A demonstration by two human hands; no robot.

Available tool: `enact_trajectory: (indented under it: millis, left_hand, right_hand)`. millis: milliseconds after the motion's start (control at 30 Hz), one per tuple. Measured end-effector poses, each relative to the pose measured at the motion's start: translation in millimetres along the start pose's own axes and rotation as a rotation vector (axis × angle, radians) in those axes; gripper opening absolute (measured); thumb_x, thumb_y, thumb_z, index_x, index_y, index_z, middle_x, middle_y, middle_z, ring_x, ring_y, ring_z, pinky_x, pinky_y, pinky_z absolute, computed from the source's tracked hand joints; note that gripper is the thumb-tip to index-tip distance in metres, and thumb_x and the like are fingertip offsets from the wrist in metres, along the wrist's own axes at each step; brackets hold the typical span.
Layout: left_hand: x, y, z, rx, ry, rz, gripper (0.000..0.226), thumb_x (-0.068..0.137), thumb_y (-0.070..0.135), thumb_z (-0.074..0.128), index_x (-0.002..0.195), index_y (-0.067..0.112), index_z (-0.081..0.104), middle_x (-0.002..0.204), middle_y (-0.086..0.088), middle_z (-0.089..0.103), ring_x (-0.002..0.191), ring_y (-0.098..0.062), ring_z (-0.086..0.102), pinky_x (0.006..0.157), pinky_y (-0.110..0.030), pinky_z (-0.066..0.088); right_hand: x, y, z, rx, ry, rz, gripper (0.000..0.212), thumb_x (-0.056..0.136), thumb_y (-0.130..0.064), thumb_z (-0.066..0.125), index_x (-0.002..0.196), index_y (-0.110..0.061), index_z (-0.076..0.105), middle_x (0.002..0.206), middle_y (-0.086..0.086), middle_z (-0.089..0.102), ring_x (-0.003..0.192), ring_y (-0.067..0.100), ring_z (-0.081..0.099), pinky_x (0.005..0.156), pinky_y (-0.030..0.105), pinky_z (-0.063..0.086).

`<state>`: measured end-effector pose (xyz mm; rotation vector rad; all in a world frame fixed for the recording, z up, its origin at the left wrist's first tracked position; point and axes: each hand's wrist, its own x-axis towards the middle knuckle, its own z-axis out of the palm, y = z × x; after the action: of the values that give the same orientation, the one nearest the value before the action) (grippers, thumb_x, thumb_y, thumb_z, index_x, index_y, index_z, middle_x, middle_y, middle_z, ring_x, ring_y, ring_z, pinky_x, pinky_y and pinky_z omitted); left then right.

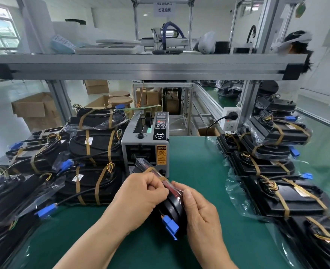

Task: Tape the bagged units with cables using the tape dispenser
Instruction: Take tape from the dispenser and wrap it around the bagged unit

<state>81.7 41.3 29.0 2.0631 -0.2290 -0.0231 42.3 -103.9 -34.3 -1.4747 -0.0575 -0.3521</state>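
A black bagged unit stands on edge over the green mat, held between both hands just in front of the grey tape dispenser. My left hand pinches a brown tape strip against the unit's upper edge. My right hand grips the unit's right side, thumb on top. A blue connector on a cable hangs below the unit. What sits in the dispenser's outlet is hidden by the unit.
Taped bagged units with cables are stacked at the left and in a row at the right. A white power strip hangs on the frame post. An aluminium shelf runs overhead. Cardboard boxes stand on the floor behind.
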Motion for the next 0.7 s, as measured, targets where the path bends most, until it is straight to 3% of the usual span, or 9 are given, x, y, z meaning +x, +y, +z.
enact_trajectory:
  millis: [100, 200, 300, 533, 633, 700]
  left_hand:
    - [-1, -3, 4, -0.010, 0.059, -0.005, 0.014, 0.080, 0.028, 0.075, 0.079, 0.026, 0.061, 0.051, 0.013, 0.044, 0.046, -0.002, 0.040, 0.052, -0.018, 0.039]
    - [-1, -5, 7, -0.041, 0.120, -0.006, 0.022, 0.079, 0.036, 0.078, 0.081, 0.042, 0.057, 0.053, 0.014, 0.047, 0.048, 0.000, 0.044, 0.057, -0.022, 0.040]
    - [-1, -7, 10, -0.054, 0.156, 0.007, 0.018, 0.082, 0.042, 0.076, 0.080, 0.042, 0.058, 0.052, 0.013, 0.050, 0.048, 0.002, 0.046, 0.058, -0.023, 0.040]
    - [3, -9, -1, -0.023, -0.001, 0.062, 0.032, 0.072, 0.038, 0.083, 0.084, 0.044, 0.055, 0.055, 0.015, 0.045, 0.052, 0.000, 0.044, 0.064, -0.025, 0.044]
    - [2, -8, -3, -0.019, 0.001, 0.052, 0.035, 0.066, 0.040, 0.084, 0.079, 0.042, 0.051, 0.058, 0.018, 0.049, 0.052, 0.000, 0.043, 0.060, -0.023, 0.042]
    - [-1, -8, 1, -0.005, 0.021, 0.067, 0.038, 0.063, 0.037, 0.086, 0.075, 0.037, 0.050, 0.060, 0.021, 0.051, 0.052, 0.002, 0.042, 0.055, -0.014, 0.038]
  right_hand:
    - [0, 0, 0, 0.003, 0.005, 0.010, 0.031, 0.098, -0.035, 0.047, 0.108, -0.038, 0.076, 0.099, -0.001, 0.078, 0.096, 0.017, 0.074, 0.081, 0.024, 0.057]
    - [-1, 1, 0, 0.005, 0.003, 0.026, 0.033, 0.096, -0.037, 0.048, 0.111, -0.028, 0.076, 0.105, -0.003, 0.078, 0.103, 0.016, 0.072, 0.091, 0.037, 0.055]
    - [-1, 2, 0, -0.023, 0.011, 0.013, 0.033, 0.097, -0.034, 0.048, 0.113, -0.025, 0.075, 0.107, -0.006, 0.077, 0.106, 0.013, 0.071, 0.093, 0.034, 0.057]
    - [5, -7, -5, -0.051, 0.012, 0.086, 0.029, 0.101, -0.023, 0.051, 0.103, -0.027, 0.079, 0.102, -0.002, 0.078, 0.101, 0.017, 0.072, 0.092, 0.039, 0.054]
    - [21, -31, -8, -0.122, -0.052, 0.095, 0.023, 0.096, -0.014, 0.062, 0.093, -0.027, 0.080, 0.093, -0.009, 0.078, 0.091, 0.005, 0.072, 0.077, 0.015, 0.053]
    - [38, -49, -7, -0.268, -0.129, 0.074, 0.015, 0.090, -0.014, 0.070, 0.093, -0.026, 0.078, 0.089, -0.016, 0.077, 0.084, -0.007, 0.069, 0.071, 0.005, 0.047]
